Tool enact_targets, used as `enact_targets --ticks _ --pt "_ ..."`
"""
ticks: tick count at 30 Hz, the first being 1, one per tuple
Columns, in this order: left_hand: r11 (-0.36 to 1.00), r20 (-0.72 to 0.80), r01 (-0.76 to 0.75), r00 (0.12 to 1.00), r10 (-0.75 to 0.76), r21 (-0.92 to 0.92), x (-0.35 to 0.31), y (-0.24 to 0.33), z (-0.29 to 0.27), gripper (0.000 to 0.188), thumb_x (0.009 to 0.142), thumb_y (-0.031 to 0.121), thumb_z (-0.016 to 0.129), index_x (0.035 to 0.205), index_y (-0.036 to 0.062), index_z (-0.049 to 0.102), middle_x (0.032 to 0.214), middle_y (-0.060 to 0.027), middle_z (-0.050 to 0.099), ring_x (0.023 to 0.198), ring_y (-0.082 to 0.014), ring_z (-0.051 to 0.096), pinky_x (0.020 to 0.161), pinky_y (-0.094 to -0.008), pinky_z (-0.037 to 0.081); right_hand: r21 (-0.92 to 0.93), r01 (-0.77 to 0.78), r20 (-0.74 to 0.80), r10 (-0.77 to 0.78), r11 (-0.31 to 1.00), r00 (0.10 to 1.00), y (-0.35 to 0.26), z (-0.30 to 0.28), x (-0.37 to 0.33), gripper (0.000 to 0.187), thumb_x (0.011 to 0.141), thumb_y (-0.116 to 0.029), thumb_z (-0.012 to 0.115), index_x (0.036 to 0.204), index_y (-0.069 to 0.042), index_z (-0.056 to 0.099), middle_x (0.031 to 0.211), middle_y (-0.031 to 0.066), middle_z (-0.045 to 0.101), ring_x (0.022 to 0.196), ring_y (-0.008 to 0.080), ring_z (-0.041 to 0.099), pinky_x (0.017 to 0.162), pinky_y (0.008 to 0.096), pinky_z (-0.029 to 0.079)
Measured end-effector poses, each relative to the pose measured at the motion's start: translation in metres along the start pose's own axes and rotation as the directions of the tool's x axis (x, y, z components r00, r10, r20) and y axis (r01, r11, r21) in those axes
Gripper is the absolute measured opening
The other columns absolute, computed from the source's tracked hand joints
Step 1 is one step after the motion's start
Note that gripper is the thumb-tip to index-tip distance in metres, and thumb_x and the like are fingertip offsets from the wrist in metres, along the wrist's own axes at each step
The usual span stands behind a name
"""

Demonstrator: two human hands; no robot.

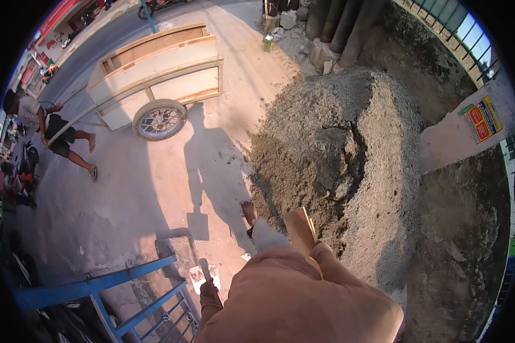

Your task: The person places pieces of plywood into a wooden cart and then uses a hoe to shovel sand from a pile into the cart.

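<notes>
Square-bladed tool [205, 267] and wooden board [298, 230] beside sand heap [383, 171].
Left hand [210, 289]: fingers closed round the tool; right hand [321, 251]: clasping the board, fingers partly hidden.

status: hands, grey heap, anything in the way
Left hand on grey-handled tool. Right hand holds wooden board. Grey heap front right. Blue railing at left.

Heap [395, 143] as reference. At its near edge: right hand [321, 252], fingers partly hidden at board [299, 228]. Left of it: left hand [210, 291], finger detail too small; trowel [204, 267] partly covered. Beyond it: pipes [339, 26] cut off above.
</notes>
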State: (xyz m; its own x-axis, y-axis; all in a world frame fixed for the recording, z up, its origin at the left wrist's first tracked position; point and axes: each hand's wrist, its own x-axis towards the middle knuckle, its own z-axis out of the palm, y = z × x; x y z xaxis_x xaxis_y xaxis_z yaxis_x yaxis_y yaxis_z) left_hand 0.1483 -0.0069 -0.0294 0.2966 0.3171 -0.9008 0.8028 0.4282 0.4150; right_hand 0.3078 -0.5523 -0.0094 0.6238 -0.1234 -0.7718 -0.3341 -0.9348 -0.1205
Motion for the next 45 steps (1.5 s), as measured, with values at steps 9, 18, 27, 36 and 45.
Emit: enact_targets --ticks 9,18,27,36,45 --pt "0.995 -0.045 0.044 0.998 -0.041 0.088 -0.023 0.171 0.071 0.033 0.095 0.037 0.055 0.089 0.0042 0.054 0.056 -0.0042 0.048 0.044 -0.0170 0.048 0.039 -0.0333 0.040 0.491 -0.016 0.044 -0.007 0.871 0.999 -0.089 -0.127 0.139 0.046 0.080 -0.026 0.062 0.124 -0.014 0.063 0.122 0.0139 0.063 0.114 0.0292 0.060 0.094 0.0377 0.050" --pt "0.989 0.076 0.030 0.996 -0.042 0.147 -0.006 0.182 0.087 0.030 0.093 0.038 0.058 0.083 0.0103 0.052 0.057 -0.0039 0.048 0.044 -0.0190 0.048 0.041 -0.0350 0.043 0.072 -0.075 -0.150 0.085 0.995 0.985 -0.194 -0.288 0.072 0.041 0.090 -0.023 0.048 0.130 -0.015 0.053 0.125 0.0065 0.062 0.117 0.0238 0.058 0.096 0.0340 0.048" --pt "0.977 0.148 0.209 0.969 -0.200 -0.047 0.031 0.154 0.084 0.020 0.093 0.029 0.059 0.089 0.0093 0.057 0.060 -0.0031 0.050 0.048 -0.0193 0.050 0.042 -0.0367 0.041 0.135 -0.146 -0.212 0.172 0.980 0.962 -0.150 -0.249 0.072 0.044 0.084 -0.021 0.057 0.128 -0.020 0.056 0.122 0.0089 0.063 0.116 0.0281 0.059 0.095 0.0355 0.049" --pt "0.948 0.167 0.271 0.940 -0.298 0.167 0.036 0.202 0.209 0.020 0.093 0.029 0.059 0.093 0.0087 0.057 0.064 -0.0043 0.052 0.052 -0.0201 0.052 0.045 -0.0374 0.043 -0.148 -0.182 0.079 0.195 0.972 0.978 -0.062 -0.250 0.120 0.056 0.083 -0.037 0.053 0.134 -0.015 0.054 0.133 0.0108 0.057 0.123 0.0304 0.054 0.100 0.0379 0.045" --pt "0.926 0.048 0.186 0.976 -0.213 0.329 0.041 0.399 0.321 0.021 0.093 0.029 0.059 0.097 0.0082 0.057 0.068 -0.0055 0.054 0.055 -0.0209 0.054 0.049 -0.0381 0.045 -0.146 -0.119 0.131 0.138 0.982 0.982 -0.113 -0.398 0.247 0.043 0.083 -0.035 0.054 0.112 -0.008 0.069 0.117 0.0162 0.065 0.114 0.0305 0.061 0.094 0.0401 0.049"
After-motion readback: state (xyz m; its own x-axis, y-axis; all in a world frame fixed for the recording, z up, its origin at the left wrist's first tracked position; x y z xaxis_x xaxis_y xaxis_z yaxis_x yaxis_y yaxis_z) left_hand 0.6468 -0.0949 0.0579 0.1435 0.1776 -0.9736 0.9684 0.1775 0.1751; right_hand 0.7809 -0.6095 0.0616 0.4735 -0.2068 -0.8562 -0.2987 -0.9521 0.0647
